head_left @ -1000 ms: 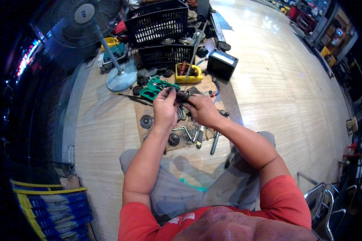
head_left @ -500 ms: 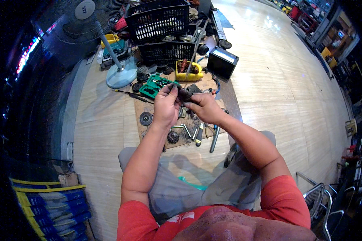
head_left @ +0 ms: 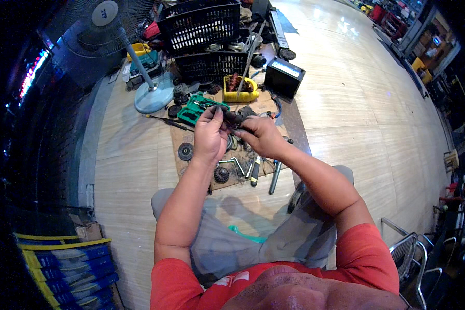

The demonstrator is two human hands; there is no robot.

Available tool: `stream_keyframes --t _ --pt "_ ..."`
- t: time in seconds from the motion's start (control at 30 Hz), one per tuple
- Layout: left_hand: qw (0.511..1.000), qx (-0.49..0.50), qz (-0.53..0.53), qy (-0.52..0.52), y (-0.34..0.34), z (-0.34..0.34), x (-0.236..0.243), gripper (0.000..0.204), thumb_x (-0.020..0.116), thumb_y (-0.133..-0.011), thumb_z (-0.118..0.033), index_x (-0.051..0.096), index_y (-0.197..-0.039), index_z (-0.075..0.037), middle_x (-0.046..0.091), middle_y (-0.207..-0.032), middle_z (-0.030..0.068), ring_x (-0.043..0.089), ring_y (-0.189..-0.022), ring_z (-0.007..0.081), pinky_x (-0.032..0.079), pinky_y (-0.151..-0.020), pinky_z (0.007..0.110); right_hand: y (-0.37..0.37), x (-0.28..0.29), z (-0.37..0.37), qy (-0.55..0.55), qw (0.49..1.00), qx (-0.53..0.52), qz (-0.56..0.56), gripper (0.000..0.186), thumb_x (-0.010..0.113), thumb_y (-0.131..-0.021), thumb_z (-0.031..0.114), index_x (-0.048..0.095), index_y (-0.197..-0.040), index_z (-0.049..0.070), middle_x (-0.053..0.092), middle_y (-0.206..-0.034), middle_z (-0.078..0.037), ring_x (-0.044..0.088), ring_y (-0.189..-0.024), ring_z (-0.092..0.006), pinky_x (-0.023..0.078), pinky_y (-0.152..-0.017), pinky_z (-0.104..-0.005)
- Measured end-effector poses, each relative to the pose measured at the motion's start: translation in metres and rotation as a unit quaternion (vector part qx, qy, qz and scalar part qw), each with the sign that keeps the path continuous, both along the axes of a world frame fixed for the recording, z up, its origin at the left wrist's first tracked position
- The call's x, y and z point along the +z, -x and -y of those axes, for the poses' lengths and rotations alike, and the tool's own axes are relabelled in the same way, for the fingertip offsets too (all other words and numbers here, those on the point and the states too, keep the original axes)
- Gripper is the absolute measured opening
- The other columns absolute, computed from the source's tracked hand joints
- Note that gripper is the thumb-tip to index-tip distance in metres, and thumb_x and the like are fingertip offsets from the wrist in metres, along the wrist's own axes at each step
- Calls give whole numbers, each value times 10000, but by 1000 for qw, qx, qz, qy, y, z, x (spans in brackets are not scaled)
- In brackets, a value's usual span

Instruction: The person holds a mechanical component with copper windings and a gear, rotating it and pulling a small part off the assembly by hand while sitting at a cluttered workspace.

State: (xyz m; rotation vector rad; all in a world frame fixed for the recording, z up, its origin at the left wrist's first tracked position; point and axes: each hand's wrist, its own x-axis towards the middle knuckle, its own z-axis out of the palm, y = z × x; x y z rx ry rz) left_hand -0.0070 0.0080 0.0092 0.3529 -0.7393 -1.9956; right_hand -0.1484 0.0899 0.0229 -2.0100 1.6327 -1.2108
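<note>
Above a cardboard sheet (head_left: 178, 135), both hands are raised close together around a small dark, greasy part (head_left: 232, 118). My left hand (head_left: 212, 135) pinches its left side between thumb and fingers. From the right, my right hand (head_left: 263, 135) closes on the other side with thumb and bent fingers. The part's exact kind cannot be made out, since fingers cover much of it. Just beyond my left hand lies an opened green tool case (head_left: 188, 110). Nearer to me are a toothed dark gear (head_left: 221, 175), a round disc (head_left: 186, 151) and a bent metal wrench (head_left: 237, 164).
A yellow-and-black handled tool (head_left: 255, 174) and a metal bar (head_left: 275, 180) lie at the sheet's near right. Farther off stand a cut yellow jug (head_left: 249, 97) of parts, a black battery (head_left: 283, 77), stacked black crates (head_left: 199, 28) and a pedestal fan (head_left: 154, 98).
My fingers have shifted slightly around the dark part, and more of it shows between my hands. The whole view has drifted a little; the things on the cardboard have stayed put.
</note>
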Motion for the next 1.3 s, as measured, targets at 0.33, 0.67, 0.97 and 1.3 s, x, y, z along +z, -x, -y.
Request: stream_keyframes --t 0.33,0.67,0.97,1.3 --pt "668 312 474 481 2 -10 6 234 590 -853 -54 595 -1079 6 647 -1049 163 589 -1053 335 452 -914 386 18 -4 7 -49 983 17 -179 209 649 -832 208 629 -786 5 605 -788 -163 588 -787 -357 459 -691 -446" --pt "511 121 515 678 -14 -8 10 182 547 -797 -42 648 -948 -50 638 -881 114 605 -879 311 456 -839 437 30 -5 5 -74 985 12 -154 213 631 -837 253 632 -848 40 632 -823 -171 596 -817 -384 466 -720 -477" --pt "582 120 508 624 -11 -11 10 134 583 -806 -44 646 -924 -31 635 -850 164 620 -758 353 501 -669 408 30 6 4 -65 995 0 -80 210 647 -835 231 643 -832 22 615 -777 -192 593 -776 -389 460 -676 -458" --pt "620 135 502 588 -9 -12 5 118 617 -826 -44 623 -935 0 630 -868 167 608 -827 357 491 -719 405 31 2 4 -62 996 -48 -34 207 650 -846 193 638 -802 -9 596 -697 -182 582 -633 -324 449 -590 -392"
